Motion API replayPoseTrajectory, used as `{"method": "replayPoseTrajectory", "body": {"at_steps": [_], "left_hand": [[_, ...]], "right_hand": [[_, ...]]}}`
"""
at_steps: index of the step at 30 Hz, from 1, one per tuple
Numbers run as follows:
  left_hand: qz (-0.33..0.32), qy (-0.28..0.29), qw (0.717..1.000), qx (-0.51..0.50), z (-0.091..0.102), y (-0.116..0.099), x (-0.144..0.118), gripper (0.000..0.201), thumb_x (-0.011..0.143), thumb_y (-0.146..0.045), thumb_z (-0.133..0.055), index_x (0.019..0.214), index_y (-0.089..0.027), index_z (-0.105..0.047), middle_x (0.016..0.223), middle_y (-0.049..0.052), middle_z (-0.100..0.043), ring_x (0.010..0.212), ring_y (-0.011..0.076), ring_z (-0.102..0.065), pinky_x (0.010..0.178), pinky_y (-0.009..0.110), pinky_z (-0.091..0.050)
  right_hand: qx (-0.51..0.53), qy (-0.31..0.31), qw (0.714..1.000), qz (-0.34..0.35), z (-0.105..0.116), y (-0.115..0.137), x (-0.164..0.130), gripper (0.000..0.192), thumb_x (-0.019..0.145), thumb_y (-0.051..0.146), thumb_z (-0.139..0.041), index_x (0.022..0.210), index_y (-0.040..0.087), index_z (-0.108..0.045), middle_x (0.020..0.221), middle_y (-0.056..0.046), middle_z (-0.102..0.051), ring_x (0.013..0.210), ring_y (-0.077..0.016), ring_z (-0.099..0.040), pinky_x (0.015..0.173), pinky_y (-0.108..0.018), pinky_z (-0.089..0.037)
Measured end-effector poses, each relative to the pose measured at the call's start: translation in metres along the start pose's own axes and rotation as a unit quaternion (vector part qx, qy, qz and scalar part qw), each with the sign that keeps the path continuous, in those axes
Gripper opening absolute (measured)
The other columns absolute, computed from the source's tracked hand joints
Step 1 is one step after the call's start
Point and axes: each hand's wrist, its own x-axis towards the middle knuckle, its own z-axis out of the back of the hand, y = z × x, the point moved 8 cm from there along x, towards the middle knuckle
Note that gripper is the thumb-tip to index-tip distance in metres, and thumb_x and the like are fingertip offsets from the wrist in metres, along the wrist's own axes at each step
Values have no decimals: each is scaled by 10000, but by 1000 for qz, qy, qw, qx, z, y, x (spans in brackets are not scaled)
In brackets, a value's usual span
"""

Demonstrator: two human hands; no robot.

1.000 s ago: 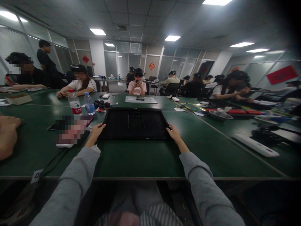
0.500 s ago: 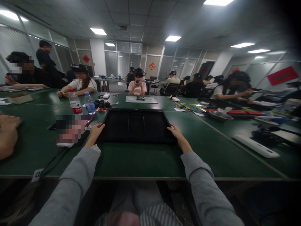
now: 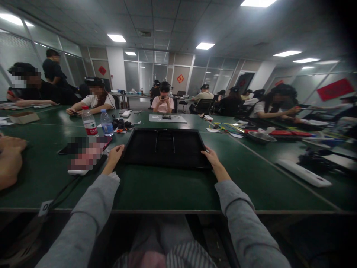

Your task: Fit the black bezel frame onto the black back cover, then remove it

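Observation:
A large flat black panel (image 3: 166, 147), like the back of a monitor with a stand bracket in its middle, lies on the green table (image 3: 167, 186) in front of me. My left hand (image 3: 115, 156) grips its near left corner. At the near right corner my right hand (image 3: 213, 158) holds the edge. Both arms wear grey sleeves.
Two water bottles (image 3: 89, 122) stand at the left behind a blurred-out item (image 3: 83, 154). Another person's hand (image 3: 9, 160) rests at the far left. A white bar (image 3: 304, 172), a bowl (image 3: 260, 137) and cables lie to the right. Several people sit around the tables behind.
The panel has turned slightly and shifted right with both hands on it; its right corner has come nearer to me and its far edge has lifted a little.

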Motion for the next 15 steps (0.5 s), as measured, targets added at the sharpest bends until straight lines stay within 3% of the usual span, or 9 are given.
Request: {"method": "replayPoseTrajectory", "body": {"at_steps": [3, 8, 12, 15], "left_hand": [[11, -20, 999, -29, 2, 5, 4, 481, 945, -377, -628, 1309, -74, -714, 1248, 202, -764, 1090, 267, -748, 1023, 385, -545], [8, -21, 999, -39, 1, 12, 9, 488, 936, -327, -633, 1342, -61, -679, 1257, 218, -755, 1128, 260, -739, 1055, 393, -533], [22, -20, 998, -48, 1, 13, 8, 539, 920, -297, -640, 1410, -73, -618, 1248, 204, -761, 1057, 241, -760, 1016, 383, -553], [22, -21, 998, -47, 2, 11, 6, 523, 922, -285, -625, 1398, -66, -616, 1239, 202, -766, 1036, 242, -760, 1002, 386, -557]], "right_hand": [[5, -56, 997, -50, 17, -14, 5, 700, 708, 237, -672, 1404, 163, -672, 836, -34, -781, 788, -254, -763, 840, -451, -659], [-1, -210, 977, -47, 57, -23, 5, 687, 685, 186, -607, 1365, 103, -666, 1002, -103, -786, 934, -277, -761, 951, -475, -623], [-47, -345, 936, -45, 96, -27, -6, 674, 725, 181, -585, 1387, 68, -627, 1308, -203, -715, 1237, -327, -690, 1123, -487, -526], [-79, -430, 896, -81, 124, -32, -21, 740, 793, 182, -550, 1520, 57, -493, 1497, -273, -580, 1442, -356, -549, 1238, -515, -404]]}}
